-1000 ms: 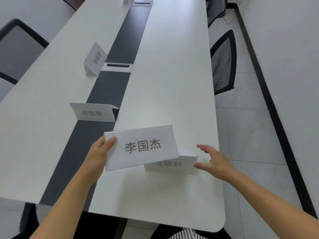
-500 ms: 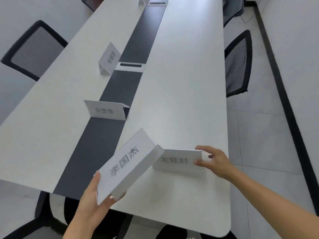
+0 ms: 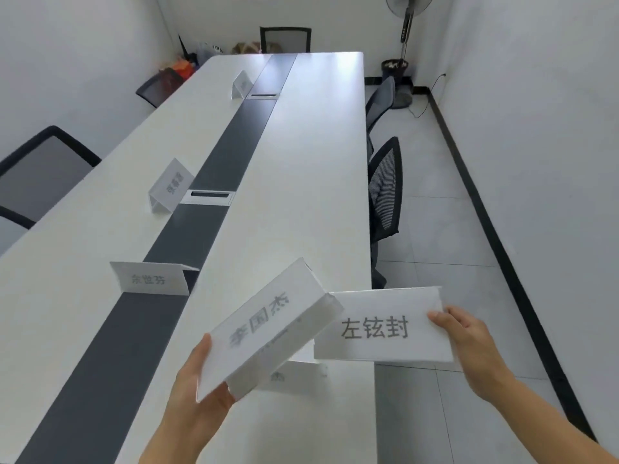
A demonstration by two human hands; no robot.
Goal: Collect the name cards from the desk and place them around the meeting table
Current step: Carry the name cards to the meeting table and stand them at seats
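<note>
My left hand (image 3: 192,386) grips a white folded name card (image 3: 268,326) by its lower left end, tilted up to the right above the near end of the long white meeting table (image 3: 301,195). My right hand (image 3: 469,336) holds a second name card (image 3: 378,326) by its right end, lifted over the table's right edge. Partly hidden under the two held cards, another card (image 3: 288,376) lies on the table. Three name cards stand along the left half: a near card (image 3: 150,279), a middle card (image 3: 170,185) and a far card (image 3: 241,84).
A dark strip (image 3: 214,182) with cable hatches runs down the table's middle. Black mesh chairs stand on the right (image 3: 385,189), on the left (image 3: 40,172) and at the far end (image 3: 284,38). A standing fan (image 3: 407,25) is in the far right corner.
My right hand has lifted its card off the table and raised it toward me. The view has tipped up and now shows the whole room. My left hand keeps its tilted card.
</note>
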